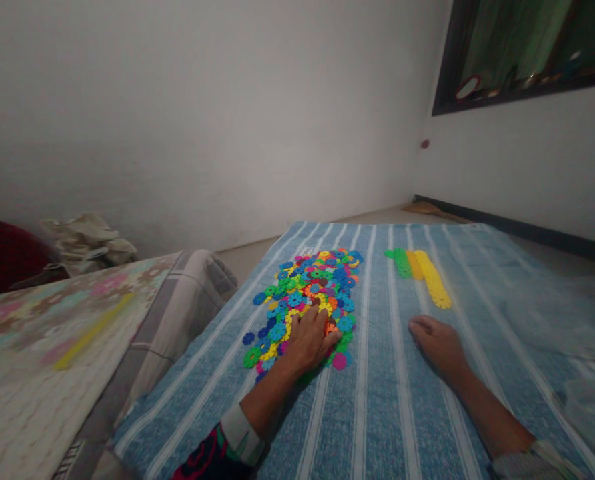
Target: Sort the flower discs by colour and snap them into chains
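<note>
A pile of flat, notched plastic discs in mixed colours lies on the striped blue cloth. My left hand rests on the near part of this pile, palm down, fingers apart and touching the discs. To the right of the pile, my right hand is closed on the cloth with its fingers curled; whether anything is inside is hidden. Beyond it, discs lie in overlapping rows by colour: a short green row, an orange row and a longer yellow row.
Clear plastic bags or containers stand at the right edge. On the left is a bed or padded surface with a yellow strip and bundled cloth. White walls rise behind, with a dark-framed window at upper right.
</note>
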{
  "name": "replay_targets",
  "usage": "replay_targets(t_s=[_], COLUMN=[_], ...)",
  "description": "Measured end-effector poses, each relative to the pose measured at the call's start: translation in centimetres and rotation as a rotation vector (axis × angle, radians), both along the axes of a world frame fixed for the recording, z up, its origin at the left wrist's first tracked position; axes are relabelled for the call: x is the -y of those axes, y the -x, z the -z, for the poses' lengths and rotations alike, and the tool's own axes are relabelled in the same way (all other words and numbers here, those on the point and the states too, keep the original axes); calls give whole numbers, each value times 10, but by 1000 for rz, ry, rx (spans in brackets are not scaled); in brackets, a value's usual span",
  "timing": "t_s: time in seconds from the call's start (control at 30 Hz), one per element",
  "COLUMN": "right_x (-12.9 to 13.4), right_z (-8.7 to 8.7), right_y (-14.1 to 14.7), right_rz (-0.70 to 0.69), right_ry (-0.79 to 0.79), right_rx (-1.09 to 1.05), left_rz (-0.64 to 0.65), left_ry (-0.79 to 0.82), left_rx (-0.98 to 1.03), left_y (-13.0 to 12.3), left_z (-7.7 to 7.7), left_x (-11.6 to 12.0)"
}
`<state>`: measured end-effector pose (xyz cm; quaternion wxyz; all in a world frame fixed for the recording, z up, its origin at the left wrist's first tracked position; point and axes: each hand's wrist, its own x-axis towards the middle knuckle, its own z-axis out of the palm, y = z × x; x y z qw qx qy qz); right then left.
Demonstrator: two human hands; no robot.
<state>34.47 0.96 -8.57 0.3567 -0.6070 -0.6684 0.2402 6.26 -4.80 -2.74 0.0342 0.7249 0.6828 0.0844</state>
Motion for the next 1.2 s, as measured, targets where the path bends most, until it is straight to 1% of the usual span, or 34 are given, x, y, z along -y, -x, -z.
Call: replay_targets(t_s=[0.1,0.2,0.3,0.4,0.5,0.57,0.67,0.77,0.83,0.93,1.07,1.2], right_x=[0,-1,-1,-1,-1,-1,-1,0,0,1,1,1], right_z=[0,0,1,1,1,1,1,0,0,-1,-2,-2], right_y=[0,0,0,0,-1,-1,-1,-1,-1,0,1,1], right_rz=[2,1,-3,7,6,4,-1,1,4,8,14,11], right_ry=[6,13,28,22,13,-2,-21,-8,5,0,-11,-4], right_rx=[13,19,22,19,23,31,39,32,21,18,15,4], left_rz=[25,67,69,-11,-100,-91,-35,-30,-42,-62,-112,-151], left_ry=[1,-37,-133,-198,-116,-42,61,168,210,227,207,181], left_rx=[5,24,89,107,28,-24,-89,-74,-25,32,145,325], left_y=[-8,-7,5,26,45,52,54,53,54,57,61,66], left_z=[3,7,12,11,2,-6,-16,-21,-22,-20,-15,-8], left_x=[6,9,5,-6,-21,-30,-39,-46,-50,-58,-67,-68])
